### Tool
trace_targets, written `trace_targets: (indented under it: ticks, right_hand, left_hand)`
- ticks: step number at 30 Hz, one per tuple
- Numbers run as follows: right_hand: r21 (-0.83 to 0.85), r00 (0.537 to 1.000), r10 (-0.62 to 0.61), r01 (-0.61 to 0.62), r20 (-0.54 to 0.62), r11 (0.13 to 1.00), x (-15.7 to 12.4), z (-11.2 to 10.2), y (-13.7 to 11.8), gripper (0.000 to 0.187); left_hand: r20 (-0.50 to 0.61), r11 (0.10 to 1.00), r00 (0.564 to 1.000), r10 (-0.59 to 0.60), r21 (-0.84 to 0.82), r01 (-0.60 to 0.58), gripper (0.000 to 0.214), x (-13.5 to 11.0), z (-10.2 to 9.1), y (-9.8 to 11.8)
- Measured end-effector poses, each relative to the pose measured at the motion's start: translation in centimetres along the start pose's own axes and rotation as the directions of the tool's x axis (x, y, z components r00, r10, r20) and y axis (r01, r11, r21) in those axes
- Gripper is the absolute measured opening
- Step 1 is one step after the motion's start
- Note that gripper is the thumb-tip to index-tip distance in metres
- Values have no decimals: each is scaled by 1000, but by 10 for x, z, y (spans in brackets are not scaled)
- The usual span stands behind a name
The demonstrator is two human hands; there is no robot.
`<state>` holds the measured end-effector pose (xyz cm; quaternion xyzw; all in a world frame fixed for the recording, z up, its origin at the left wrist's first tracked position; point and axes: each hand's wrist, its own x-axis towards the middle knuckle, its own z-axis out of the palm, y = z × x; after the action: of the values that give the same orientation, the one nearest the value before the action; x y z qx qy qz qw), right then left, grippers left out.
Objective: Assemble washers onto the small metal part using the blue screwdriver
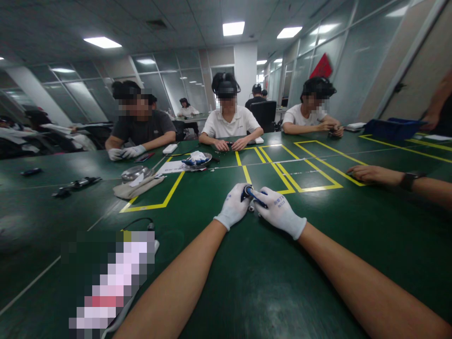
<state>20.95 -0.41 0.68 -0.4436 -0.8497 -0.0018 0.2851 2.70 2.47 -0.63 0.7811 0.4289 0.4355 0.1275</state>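
Both of my hands wear white gloves with dark blue coated fingertips, and they meet just above the green table. My left hand (233, 203) is closed round a small, round, dark part (247, 190) with a light rim, its kind too small to tell. My right hand (278, 209) is closed too, its fingertips against that same part; a blue piece shows there, and I cannot tell whether it is a glove finger or a held thing. Right below the fingers, a small shiny metal piece (251, 208) lies on the table.
Yellow tape (318, 188) marks boxes on the green table (197, 263). At left are a metal pan lid (134, 173), a beige cloth (136, 187), a pan (206, 162) holding gloves and dark tools (77, 184). A co-worker's bare hand (367, 173) rests at right; several people sit opposite.
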Motion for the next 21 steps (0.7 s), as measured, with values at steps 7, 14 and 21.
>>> trace_targets:
  ticks: [7, 14, 21]
  right_hand:
    - [26, 1000, 23, -22, -14, 999, -1, -3, -4, 37]
    - [-44, 998, 39, -37, 46, 998, 0, -7, -11, 35]
    - [-101, 996, 66, -58, 68, 993, 0, -5, -7, 37]
  left_hand:
    - [-22, 999, 999, -29, 30, 29, 28, 1, -1, 0]
    - [-13, 995, 997, -77, 59, 78, 27, 2, 0, -5]
    - [44, 998, 999, -20, 68, 17, 36, 1, 0, -3]
